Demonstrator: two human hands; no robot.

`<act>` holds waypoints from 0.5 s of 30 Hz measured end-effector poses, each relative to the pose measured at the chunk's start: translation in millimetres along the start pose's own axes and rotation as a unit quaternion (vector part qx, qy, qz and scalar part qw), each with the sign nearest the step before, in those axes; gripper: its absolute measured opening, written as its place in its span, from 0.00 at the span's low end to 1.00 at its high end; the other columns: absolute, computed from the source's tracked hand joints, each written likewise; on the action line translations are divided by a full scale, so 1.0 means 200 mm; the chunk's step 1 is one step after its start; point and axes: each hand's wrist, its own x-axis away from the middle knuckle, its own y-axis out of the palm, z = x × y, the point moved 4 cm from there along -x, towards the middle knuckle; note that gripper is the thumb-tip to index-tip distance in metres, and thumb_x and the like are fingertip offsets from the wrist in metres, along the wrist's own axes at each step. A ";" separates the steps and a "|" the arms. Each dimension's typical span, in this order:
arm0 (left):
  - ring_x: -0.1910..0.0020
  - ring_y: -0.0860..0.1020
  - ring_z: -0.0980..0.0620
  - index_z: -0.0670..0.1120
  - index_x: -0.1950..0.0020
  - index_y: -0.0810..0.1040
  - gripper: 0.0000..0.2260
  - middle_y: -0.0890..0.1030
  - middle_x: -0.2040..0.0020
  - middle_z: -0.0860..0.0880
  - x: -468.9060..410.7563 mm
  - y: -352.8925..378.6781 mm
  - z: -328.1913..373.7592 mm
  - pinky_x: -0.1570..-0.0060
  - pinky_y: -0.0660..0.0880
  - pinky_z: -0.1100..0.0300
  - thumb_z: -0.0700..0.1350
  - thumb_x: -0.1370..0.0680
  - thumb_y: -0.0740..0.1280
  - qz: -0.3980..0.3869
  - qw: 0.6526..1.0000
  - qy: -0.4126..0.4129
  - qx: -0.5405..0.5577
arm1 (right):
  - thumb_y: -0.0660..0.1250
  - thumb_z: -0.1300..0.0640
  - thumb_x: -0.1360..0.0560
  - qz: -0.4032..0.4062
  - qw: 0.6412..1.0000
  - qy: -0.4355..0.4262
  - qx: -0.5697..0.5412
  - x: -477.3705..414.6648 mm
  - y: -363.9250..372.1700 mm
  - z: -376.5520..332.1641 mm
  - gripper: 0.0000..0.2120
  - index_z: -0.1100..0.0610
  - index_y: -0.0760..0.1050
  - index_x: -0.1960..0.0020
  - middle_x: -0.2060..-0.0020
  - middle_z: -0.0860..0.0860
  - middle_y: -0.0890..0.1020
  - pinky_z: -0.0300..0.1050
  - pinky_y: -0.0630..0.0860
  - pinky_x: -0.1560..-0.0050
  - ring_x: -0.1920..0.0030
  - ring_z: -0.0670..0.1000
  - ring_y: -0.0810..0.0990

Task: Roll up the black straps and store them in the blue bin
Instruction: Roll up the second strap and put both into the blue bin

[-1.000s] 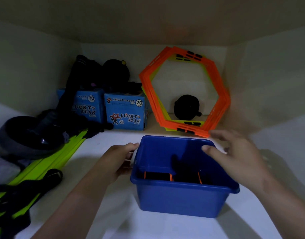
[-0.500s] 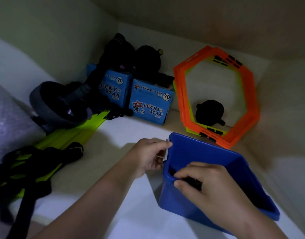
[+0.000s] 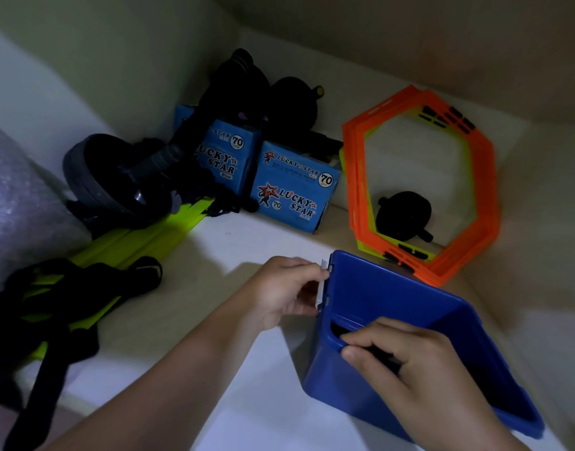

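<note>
The blue bin [image 3: 406, 301] stands on the white shelf at the lower right. My left hand [image 3: 284, 292] grips its left rim by a small white clip. Over the bin's near left corner, my right hand [image 3: 406, 359] has its fingers curled on something black, probably a rolled strap, mostly hidden by the fingers. A loose tangle of black straps [image 3: 61, 307] with yellow-green rungs lies at the far left of the shelf.
Two blue Lucky Star boxes [image 3: 292, 193] stand at the back with black gear on top. Orange hexagon frames [image 3: 419, 187] lean on the back wall behind the bin, around a black wheel [image 3: 403, 216]. A grey-black roller wheel [image 3: 113, 180] and bubble wrap [image 3: 15, 203] sit left.
My right hand came from above the bin's right rim down onto its near left corner and closed. The view swung left and down; my left hand stayed on the rim.
</note>
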 end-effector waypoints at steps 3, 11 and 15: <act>0.64 0.82 0.49 0.32 0.38 0.78 0.15 0.83 0.55 0.40 0.00 0.00 -0.01 0.67 0.80 0.59 0.40 0.22 0.68 -0.003 1.000 -0.006 0.018 | 0.73 0.54 0.26 0.001 1.000 0.000 -0.003 0.00 -0.01 -0.01 0.04 0.44 0.84 0.55 0.61 0.39 0.82 0.27 0.70 0.65 0.60 0.43 0.82; 0.66 0.83 0.51 0.35 0.35 0.77 0.19 0.83 0.57 0.42 -0.02 0.02 0.00 0.68 0.80 0.60 0.40 0.24 0.71 0.009 0.999 -0.039 0.036 | 0.75 0.55 0.27 0.001 1.000 -0.004 -0.021 -0.01 -0.01 -0.02 0.08 0.42 0.82 0.58 0.63 0.39 0.81 0.26 0.69 0.66 0.63 0.43 0.81; 0.64 0.83 0.50 0.36 0.34 0.76 0.19 0.83 0.54 0.41 -0.02 0.02 0.00 0.67 0.80 0.59 0.40 0.23 0.70 0.009 0.998 -0.045 0.036 | 0.75 0.55 0.27 -0.006 1.000 -0.005 -0.016 -0.02 -0.01 -0.03 0.06 0.43 0.84 0.57 0.64 0.37 0.81 0.24 0.68 0.66 0.63 0.40 0.81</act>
